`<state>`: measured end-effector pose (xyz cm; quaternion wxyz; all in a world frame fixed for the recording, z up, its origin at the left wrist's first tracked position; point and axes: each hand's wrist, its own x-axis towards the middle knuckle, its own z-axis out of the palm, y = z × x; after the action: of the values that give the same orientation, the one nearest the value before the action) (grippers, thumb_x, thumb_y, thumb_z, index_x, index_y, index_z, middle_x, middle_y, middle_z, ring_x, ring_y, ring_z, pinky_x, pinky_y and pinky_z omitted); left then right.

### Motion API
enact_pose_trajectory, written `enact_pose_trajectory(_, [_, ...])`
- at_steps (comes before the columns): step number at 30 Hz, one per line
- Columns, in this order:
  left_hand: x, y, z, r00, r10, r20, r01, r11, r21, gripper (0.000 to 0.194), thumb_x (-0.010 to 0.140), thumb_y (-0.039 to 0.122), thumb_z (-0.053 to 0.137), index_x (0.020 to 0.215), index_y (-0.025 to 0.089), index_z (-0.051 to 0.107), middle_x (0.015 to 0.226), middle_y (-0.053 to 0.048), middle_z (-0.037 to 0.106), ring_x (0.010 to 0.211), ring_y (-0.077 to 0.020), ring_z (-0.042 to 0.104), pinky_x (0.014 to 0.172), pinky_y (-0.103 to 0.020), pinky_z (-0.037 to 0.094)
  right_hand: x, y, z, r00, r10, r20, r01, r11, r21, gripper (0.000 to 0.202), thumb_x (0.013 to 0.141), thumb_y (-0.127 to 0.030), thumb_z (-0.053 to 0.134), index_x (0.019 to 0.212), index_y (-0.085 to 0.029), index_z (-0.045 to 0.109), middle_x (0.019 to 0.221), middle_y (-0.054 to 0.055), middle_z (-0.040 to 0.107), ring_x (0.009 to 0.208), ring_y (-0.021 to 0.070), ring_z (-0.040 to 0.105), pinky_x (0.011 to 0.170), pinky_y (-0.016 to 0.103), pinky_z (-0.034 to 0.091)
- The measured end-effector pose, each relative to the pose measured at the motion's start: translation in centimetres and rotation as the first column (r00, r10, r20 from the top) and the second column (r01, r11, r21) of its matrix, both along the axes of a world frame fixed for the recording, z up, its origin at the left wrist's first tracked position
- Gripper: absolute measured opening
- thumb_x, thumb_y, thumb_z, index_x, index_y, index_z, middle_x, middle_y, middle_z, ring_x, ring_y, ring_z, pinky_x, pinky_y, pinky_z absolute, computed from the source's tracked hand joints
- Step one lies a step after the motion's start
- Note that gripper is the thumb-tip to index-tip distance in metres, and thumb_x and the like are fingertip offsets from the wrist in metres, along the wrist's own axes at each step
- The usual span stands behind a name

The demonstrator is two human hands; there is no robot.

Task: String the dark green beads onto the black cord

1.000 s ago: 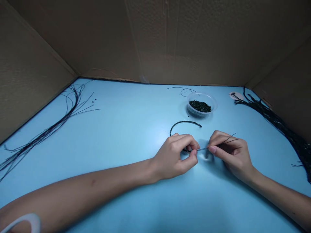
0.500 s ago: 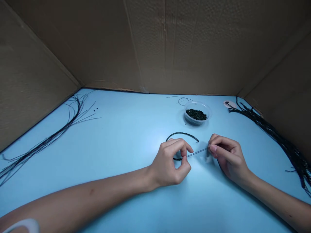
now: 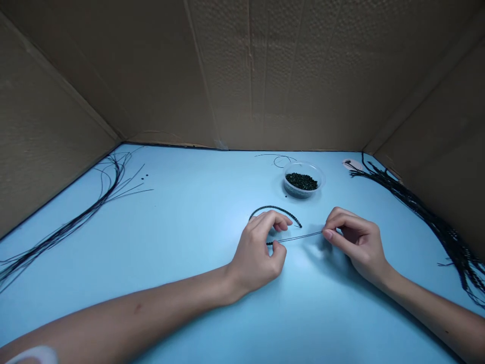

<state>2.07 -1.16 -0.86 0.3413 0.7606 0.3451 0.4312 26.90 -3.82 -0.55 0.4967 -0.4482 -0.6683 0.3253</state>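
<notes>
A curved strand of small dark green beads lies on the blue table, partly hidden behind my left hand. The fingertips and thumb of that hand are apart, with the strand's near end passing beside the thumb tip. From there a thin dark thread, seemingly doubled, runs taut to the right. My right hand pinches the thread's far end between thumb and forefinger, a little above the table. Whether the left thumb touches the strand is hard to make out.
Behind the hands stands a clear round tub of dark beads. A loose thread curls behind it. A bundle of dark threads lies left; beaded strands lie right, near a white disc. Cardboard walls enclose the table.
The left fingertips and thumb have spread farther apart, and that hand has shifted slightly left. More thread shows between the hands. The right hand still pinches its end.
</notes>
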Motion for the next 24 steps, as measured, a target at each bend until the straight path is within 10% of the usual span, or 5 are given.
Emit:
enact_pose_trajectory(9, [0.2, -0.4, 0.0, 0.967, -0.212, -0.144, 0.239, 0.949, 0.205, 0.011, 0.096, 0.017, 0.062, 0.106, 0.020, 0.067, 0.109, -0.009, 0.077, 0.100, -0.0260, 0.069, 0.088, -0.042, 0.049, -1.5, -1.3, 0.2, 0.955, 0.129, 0.266, -0.179, 0.969, 0.172, 0.013, 0.097, -0.013, 0.068, 0.095, -0.022, 0.077, 0.081, 0.007, 0.067, 0.069, 0.0208, 0.063, 0.062, 0.036, 0.051])
enact_pose_trajectory(24, [0.3, -0.3, 0.0, 0.936, -0.293, -0.195, 0.322, 0.936, 0.140, 0.006, 0.098, 0.013, 0.056, 0.099, 0.019, 0.059, 0.105, -0.006, 0.075, 0.098, -0.0227, 0.069, 0.085, -0.037, 0.044, -1.8, -1.3, 0.3, 0.917, 0.173, 0.359, -0.279, 0.922, 0.269, 0.016, 0.094, -0.006, 0.066, 0.099, -0.019, 0.074, 0.081, 0.007, 0.069, 0.068, 0.0185, 0.063, 0.060, 0.032, 0.051])
